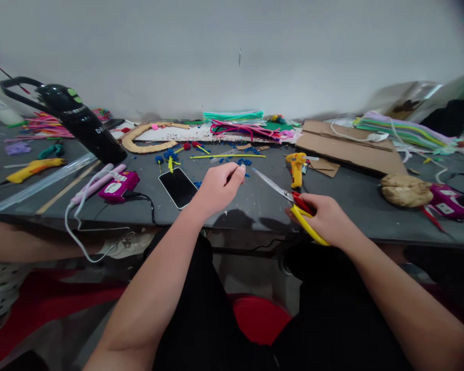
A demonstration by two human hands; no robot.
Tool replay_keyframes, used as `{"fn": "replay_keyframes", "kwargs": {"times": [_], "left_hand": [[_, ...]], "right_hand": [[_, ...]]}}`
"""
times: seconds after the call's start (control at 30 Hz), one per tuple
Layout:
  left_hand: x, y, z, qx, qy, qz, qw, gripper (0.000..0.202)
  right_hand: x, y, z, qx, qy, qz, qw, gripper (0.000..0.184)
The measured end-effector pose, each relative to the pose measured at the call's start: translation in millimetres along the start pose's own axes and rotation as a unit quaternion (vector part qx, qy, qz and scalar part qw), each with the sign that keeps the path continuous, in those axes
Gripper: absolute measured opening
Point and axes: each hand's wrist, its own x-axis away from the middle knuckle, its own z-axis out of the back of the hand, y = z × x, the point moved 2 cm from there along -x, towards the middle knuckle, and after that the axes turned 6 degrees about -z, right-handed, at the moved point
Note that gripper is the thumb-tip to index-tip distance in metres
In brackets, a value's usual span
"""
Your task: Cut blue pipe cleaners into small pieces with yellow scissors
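Observation:
My right hand point(327, 219) is wrapped round the yellow and red handles of a pair of scissors point(272, 184), whose blades point up and to the left. Left of the blade tips, my left hand point(222, 185) is closed in a pinch above the grey table. Blue fuzzy bits point(244, 162) show right by its fingertips, and I cannot tell whether any are held. Behind the hands lies a yellow pipe cleaner point(228, 156). A phone point(178, 188) lies left of my left hand, close to blue pompom pieces with yellow stems point(170, 157).
A yellow glue gun point(296, 170) stands just beyond the scissors. Cardboard point(351, 147) and pastel pipe cleaners point(406, 131) lie at the right. On the left are a black bottle point(87, 129), a purple device point(119, 186) with cables, and a cardboard hook shape point(133, 140). Another person's leg point(42, 242) shows below.

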Motion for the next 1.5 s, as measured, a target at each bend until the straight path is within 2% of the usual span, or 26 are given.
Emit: {"fn": "replay_keyframes", "kwargs": {"times": [0.4,0.73,0.83,0.93,1.0,1.1,1.27,1.37,1.5], "left_hand": [[0,0,-1.0,-0.009,-0.005,0.003,1.0,0.041],[-1,-5,-0.1,0.002,-0.01,0.016,1.0,0.041],[-5,-19,4.1,-0.028,-0.025,0.047,0.998,0.042],[-10,-44,10.9,-0.087,-0.073,0.109,0.988,0.041],[-13,-63,17.0,-0.12,-0.082,0.149,0.978,0.038],[-18,-89,24.3,-0.162,-0.101,0.192,0.963,0.033],[-19,-116,32.8,-0.19,-0.145,0.284,0.928,0.036],[-17,-121,41.8,-0.212,-0.13,0.326,0.912,0.045],[-15,-120,52.6,-0.253,-0.064,0.344,0.902,0.043]], "right_hand": [[0,-2,-1,0.017,-0.007,0.019,1.0,0.024],[0,-3,1,-0.013,-0.001,-0.012,1.0,0.031],[-3,1,1,0.042,-0.001,-0.017,0.999,0.027],[-7,6,-2,0.113,-0.016,-0.047,0.992,0.02],[-9,6,-3,0.162,-0.019,-0.074,0.984,0.019],[-11,2,-2,0.23,-0.025,-0.1,0.968,0.032],[-13,-8,-5,0.267,-0.091,-0.074,0.957,0.058],[-13,-12,-5,0.284,-0.106,-0.074,0.95,0.061],[-15,-17,-3,0.288,-0.094,-0.071,0.95,0.062]]}}
